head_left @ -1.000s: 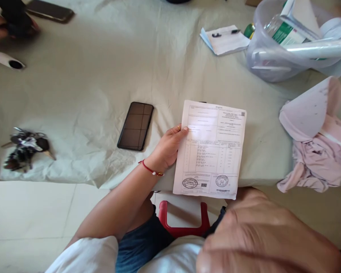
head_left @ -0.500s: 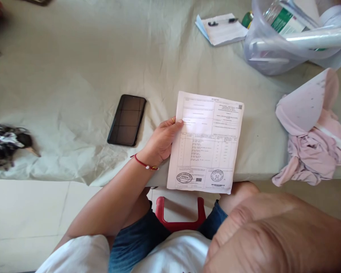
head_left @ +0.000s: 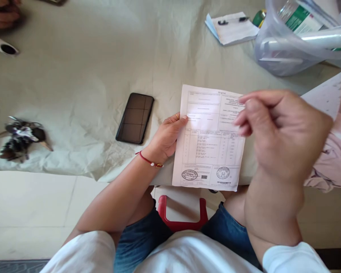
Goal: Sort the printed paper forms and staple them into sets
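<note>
A printed form (head_left: pixel 207 151) with tables and two round stamps is held upright over the table edge. My left hand (head_left: pixel 170 134), wearing a ring and a red string bracelet, pinches its left edge between thumb and fingers. Raised close to the camera, my right hand (head_left: pixel 281 129) covers the form's upper right corner. Its fingers are curled in towards the thumb, and nothing shows between them. Whether it touches the paper I cannot tell. A black smartphone (head_left: pixel 135 118) lies on the table left of my left hand.
On the covered table (head_left: pixel 88 68) lie a bunch of keys (head_left: pixel 25 136), a notepad with a pen (head_left: pixel 233 28) and a pink cloth (head_left: pixel 332 159). A clear plastic basket (head_left: pixel 284 57) holds a bottle and papers. Another person's hand (head_left: pixel 1 15) is at the far left, near a white object (head_left: pixel 2 44).
My right hand has moved up from low at the right to in front of the form's upper right. My left hand still holds the form. The view has shifted slightly left.
</note>
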{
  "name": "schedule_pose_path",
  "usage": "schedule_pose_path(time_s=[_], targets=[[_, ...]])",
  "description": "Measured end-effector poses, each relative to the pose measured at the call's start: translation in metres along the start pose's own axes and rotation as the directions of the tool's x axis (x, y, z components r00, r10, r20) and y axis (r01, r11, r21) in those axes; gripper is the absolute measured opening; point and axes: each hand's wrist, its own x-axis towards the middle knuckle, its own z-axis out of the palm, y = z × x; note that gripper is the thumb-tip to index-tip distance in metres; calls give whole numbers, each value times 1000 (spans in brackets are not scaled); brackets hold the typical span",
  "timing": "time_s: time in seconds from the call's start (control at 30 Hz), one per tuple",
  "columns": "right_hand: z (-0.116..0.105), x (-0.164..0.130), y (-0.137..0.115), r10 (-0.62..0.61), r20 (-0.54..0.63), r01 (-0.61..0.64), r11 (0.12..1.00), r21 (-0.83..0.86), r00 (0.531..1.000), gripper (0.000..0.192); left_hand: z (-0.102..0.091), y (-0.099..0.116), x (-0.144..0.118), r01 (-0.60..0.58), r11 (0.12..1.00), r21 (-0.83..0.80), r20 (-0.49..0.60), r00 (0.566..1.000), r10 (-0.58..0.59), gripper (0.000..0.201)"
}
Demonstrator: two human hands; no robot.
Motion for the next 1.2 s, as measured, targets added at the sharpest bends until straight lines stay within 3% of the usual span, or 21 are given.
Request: schedule_pose_path(time_s=[0.1,0.2,0.33,0.47,0.53,0.77,0.9,1.03,1.13,1.2], targets=[[-17,45,53,40,-176,-37,999,16,984,6,-2,3,1,-62,998,-18,-26,998,62,18],[-32,69,103,285,-184,-271,958,93,941,19,-5,7,4,-90,996,-19,-52,995,89,19],[-38,59,124,494,29,-493,860,132,869,43,-8,10,10,-121,992,-33,-84,989,118,21],[-35,46,116,547,265,-592,794,136,794,55,-8,10,13,-147,988,-38,-91,986,143,19],[-36,44,112,541,326,-609,777,157,775,55,-7,10,14,-157,987,-31,-94,984,154,19],[-34,42,103,469,407,-572,801,177,784,48,-9,9,20,-236,972,-15,-128,964,232,21],[-22,40,109,372,316,-454,856,246,873,41,-8,10,22,-274,961,-39,-123,956,268,25],[-18,44,117,278,165,-317,897,309,946,36,-5,14,15,-223,972,-73,12,974,224,39],[-21,49,119,236,98,-256,904,343,967,36,-5,13,8,-122,992,-29,129,984,125,41],[-23,50,117,249,95,-266,897,352,964,37,-4,12,5,-90,996,14,152,984,87,39]])
